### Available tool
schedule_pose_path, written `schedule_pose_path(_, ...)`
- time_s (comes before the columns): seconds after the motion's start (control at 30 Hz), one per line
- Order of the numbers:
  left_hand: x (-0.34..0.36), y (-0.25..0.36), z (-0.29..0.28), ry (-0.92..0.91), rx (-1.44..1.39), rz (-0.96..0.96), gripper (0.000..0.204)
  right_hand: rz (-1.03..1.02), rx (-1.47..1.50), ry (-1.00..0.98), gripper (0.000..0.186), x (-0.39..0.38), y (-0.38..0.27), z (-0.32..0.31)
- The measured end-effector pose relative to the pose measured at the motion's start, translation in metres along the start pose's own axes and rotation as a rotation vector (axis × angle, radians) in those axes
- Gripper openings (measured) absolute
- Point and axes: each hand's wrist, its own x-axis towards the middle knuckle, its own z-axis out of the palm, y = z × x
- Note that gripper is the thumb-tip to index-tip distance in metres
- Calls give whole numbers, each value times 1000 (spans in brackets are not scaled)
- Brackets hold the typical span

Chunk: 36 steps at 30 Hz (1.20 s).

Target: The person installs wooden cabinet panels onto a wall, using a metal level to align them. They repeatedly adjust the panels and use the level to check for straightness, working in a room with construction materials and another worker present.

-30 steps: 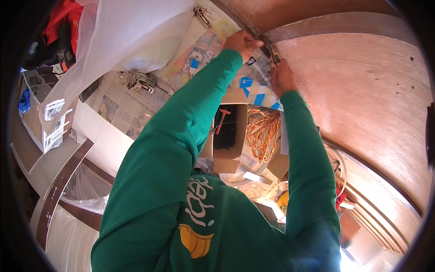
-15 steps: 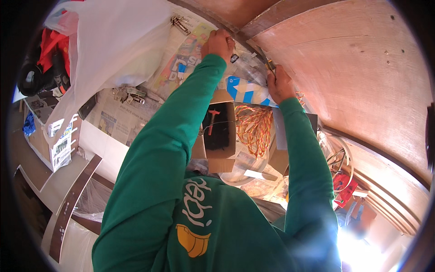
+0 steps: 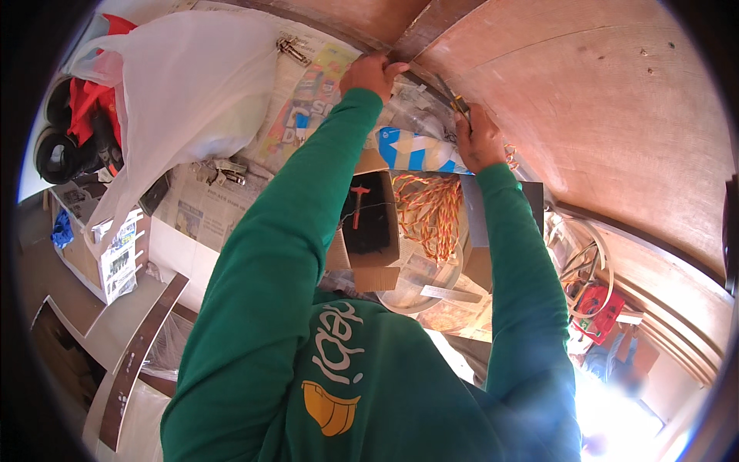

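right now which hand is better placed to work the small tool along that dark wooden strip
Right, probably. The right hand already grips a small yellow-and-black tool with its tip up at the dark wooden strip. The left hand rests fingers against the strip's lower end and holds nothing visible.

Matt reddish wood panel (image 3: 616,115); crinkled newspaper (image 3: 208,208)

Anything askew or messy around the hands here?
Mostly clutter: a tangled heap of orange-and-white cord lies in the open cardboard box, and loose metal hinges sit scattered on the newspaper sheets. No spill or damage shows.
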Motion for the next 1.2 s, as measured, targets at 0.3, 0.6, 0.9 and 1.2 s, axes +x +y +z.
schedule_pose_path(0.3, 4, -17, 9, -38, -248, -48, 37, -169, -118, 61, 25, 31, -6, -13)
schedule_pose_path(0.6, 4, -10, 14, -98, -401, -128, 34, -196, -66, 122, 30, 24, -9, -8)
schedule_pose_path(0.9, 11, -28, 23, -187, -686, -132, 29, -181, -34, 126, 30, 22, -8, -18)
schedule_pose_path(1.2, 7, 1, 20, -95, -272, -136, 46, -205, -85, 185, 30, -8, -23, -56)
